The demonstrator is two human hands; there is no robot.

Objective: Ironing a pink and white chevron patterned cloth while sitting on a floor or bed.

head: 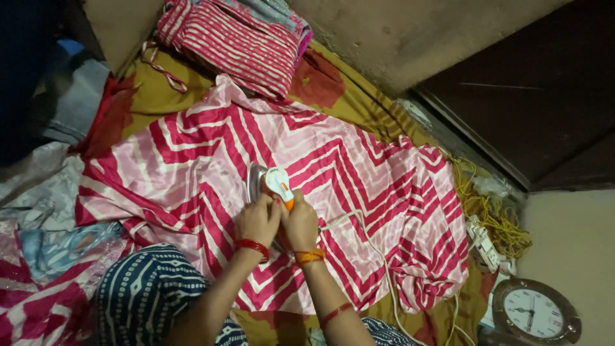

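Both hands are gripping an electric iron [272, 186] with a white and orange handle, which is resting sole-down near the middle of a pink and red zigzag-striped garment [275, 192] spread flat over a mustard-coloured bed sheet [359, 96]. The left hand [257, 220], wearing a red bangle, is closing its fingers around the near end of the handle, and the right hand [299, 224], wearing an orange bangle, is clasping the same handle just beside it. A white cord [378, 247] is trailing from the iron toward the right, where a white power strip [485, 247] is lying among tangled yellow wire. The cloth to the left and far side of the iron is looking fairly smooth, while the right end is bunching into creased folds, so that part appears to be waiting for pressing. A folded striped pile [237, 38] is sitting at the far edge, and a round wall clock [535, 312] is lying at the near right.
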